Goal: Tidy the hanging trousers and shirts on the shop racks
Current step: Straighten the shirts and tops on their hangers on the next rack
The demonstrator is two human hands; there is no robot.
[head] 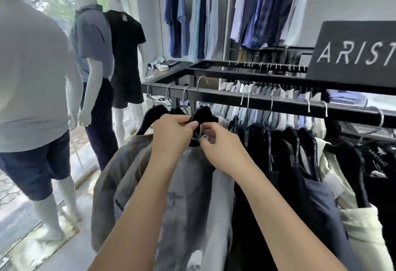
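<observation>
A black metal rack rail (267,101) runs across the view with garments hanging from it on black hangers. At its left end hang grey trousers (188,195) and a brownish-grey garment (120,174). My left hand (171,135) and my right hand (220,146) meet at the top of the grey trousers, both pinching the black hanger (203,113) and its clip. Black and navy garments (300,163) hang to the right, then a cream one (362,232). The hanger's clip is mostly hidden by my fingers.
Three dressed mannequins (96,56) stand on the left by the shop window. Blue and white shirts (192,20) hang on the back wall, more shirts (267,7) at upper right. A black sign (353,54) sits on the rack top. A second rail (267,65) holds more trousers behind.
</observation>
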